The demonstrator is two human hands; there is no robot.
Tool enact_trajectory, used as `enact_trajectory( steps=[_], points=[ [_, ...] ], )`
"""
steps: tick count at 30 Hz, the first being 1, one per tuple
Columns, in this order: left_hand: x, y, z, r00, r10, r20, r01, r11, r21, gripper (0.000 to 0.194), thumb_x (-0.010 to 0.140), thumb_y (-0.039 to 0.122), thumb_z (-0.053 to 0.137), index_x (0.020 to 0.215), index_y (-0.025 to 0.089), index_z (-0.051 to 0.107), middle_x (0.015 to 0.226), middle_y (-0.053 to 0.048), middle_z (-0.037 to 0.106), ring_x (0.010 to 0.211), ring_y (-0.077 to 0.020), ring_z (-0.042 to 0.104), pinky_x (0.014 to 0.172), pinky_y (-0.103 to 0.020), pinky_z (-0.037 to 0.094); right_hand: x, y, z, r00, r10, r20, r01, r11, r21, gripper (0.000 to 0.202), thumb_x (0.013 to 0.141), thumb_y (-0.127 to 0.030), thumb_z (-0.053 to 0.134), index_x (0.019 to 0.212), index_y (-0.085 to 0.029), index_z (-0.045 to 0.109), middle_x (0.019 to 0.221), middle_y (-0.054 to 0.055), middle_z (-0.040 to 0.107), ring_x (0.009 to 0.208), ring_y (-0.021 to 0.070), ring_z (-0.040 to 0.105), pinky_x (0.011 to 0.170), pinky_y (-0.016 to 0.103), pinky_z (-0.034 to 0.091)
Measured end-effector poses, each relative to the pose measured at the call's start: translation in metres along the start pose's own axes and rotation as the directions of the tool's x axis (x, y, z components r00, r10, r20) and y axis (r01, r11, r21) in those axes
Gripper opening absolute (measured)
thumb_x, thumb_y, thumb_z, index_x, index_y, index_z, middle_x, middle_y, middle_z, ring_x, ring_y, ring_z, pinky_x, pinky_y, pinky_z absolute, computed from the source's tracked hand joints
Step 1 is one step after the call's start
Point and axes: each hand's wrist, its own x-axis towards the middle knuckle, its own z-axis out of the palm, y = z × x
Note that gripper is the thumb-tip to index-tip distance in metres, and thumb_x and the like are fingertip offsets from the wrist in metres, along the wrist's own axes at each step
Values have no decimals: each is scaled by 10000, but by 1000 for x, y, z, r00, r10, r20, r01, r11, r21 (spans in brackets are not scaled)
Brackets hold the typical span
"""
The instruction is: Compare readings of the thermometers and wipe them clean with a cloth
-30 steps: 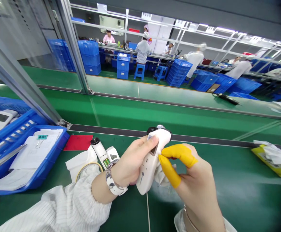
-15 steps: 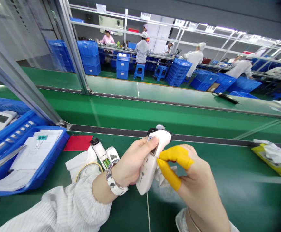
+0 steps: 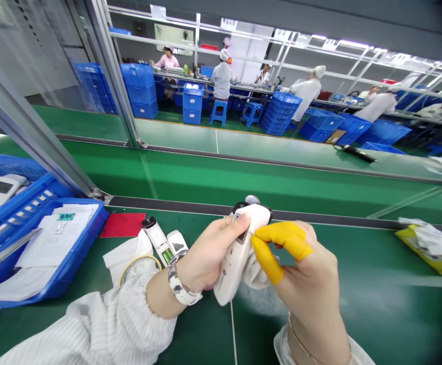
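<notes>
A white handheld device (image 3: 233,268) with a small grey screen and a black-rimmed head is tilted over the green table. My left hand (image 3: 209,248) is wrapped round it, thumb beside the screen. On its right side, my right hand (image 3: 300,258), with yellow finger covers, pinches thumb and forefinger together at the device's edge. Whatever may be between those fingertips is too small to make out. Behind the device and below my right fingers, a whitish cloth (image 3: 257,271) is partly hidden.
Left of my hands lie an opened white device (image 3: 158,238), a white cover (image 3: 177,242), a tape roll (image 3: 124,271) and a red sheet (image 3: 123,225). A blue tray (image 3: 95,223) holds papers. A yellow container (image 3: 414,246) stands at right. People work beyond the frame.
My right hand has shifted slightly up and right along the device's edge, its fingers still pinched. The cloth behind has changed shape. My left hand and the device are nearly unmoved.
</notes>
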Motion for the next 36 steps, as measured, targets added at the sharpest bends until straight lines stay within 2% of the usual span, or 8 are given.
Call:
enact_trajectory(
  steps=[5,10,15,20,25,30,34,36],
  points=[
    [1,-1,-1,1000,-22,-14,22,1000,-11,399,716,522,647,735,125,633,625,-41,595,579,-126,533,564,-224,419,1,1,-1,987,-26,157,19,998,52,117,820,-114,560,821,-229,547,691,-19,588,620,151,503,661,339,389],
    [1,-2,-1,1000,-17,6,16,1000,12,407,740,525,621,755,119,642,620,-35,595,576,-120,536,593,-229,429,1,4,0,999,-27,19,27,999,24,140,805,-112,594,873,-225,547,733,-14,599,686,161,526,689,337,394],
    [1,-3,-1,999,-38,-8,38,999,15,426,731,544,621,774,121,641,622,-22,571,554,-103,508,534,-211,399,1,4,-2,982,-74,176,62,995,72,152,802,-85,572,851,-227,551,737,-17,603,627,148,504,682,343,384],
    [2,-3,-2,1000,-15,7,15,1000,0,405,748,530,611,771,125,626,657,-36,589,606,-117,539,593,-222,435,1,6,-1,998,-57,31,57,998,-1,130,809,-119,592,876,-224,557,741,-9,607,684,167,525,674,333,390],
    [3,-3,-3,999,-48,7,48,999,4,428,737,543,615,772,116,617,616,-25,567,534,-101,510,509,-207,406,2,6,-2,980,-95,177,84,994,67,129,811,-97,574,835,-223,561,745,-16,615,652,153,526,687,333,392],
    [4,-3,-3,1000,-27,15,27,1000,-9,432,721,544,633,789,117,629,677,-46,612,620,-124,555,589,-225,440,1,8,-3,998,-55,40,56,998,-13,146,798,-103,606,872,-224,572,742,-6,609,687,178,535,679,338,389],
    [3,-3,-2,999,-48,-13,48,999,16,459,705,570,630,762,115,626,600,-23,568,529,-108,511,514,-223,398,1,7,-4,979,-81,187,69,995,72,139,809,-83,592,834,-218,567,744,-18,607,648,153,510,690,342,378],
    [3,-3,-2,999,-37,-10,37,999,2,447,706,560,637,757,116,622,619,-25,577,560,-110,524,543,-220,411,1,6,-3,983,-88,162,81,996,49,130,809,-91,601,840,-213,569,745,-15,612,646,152,507,688,343,376]
  ],
)
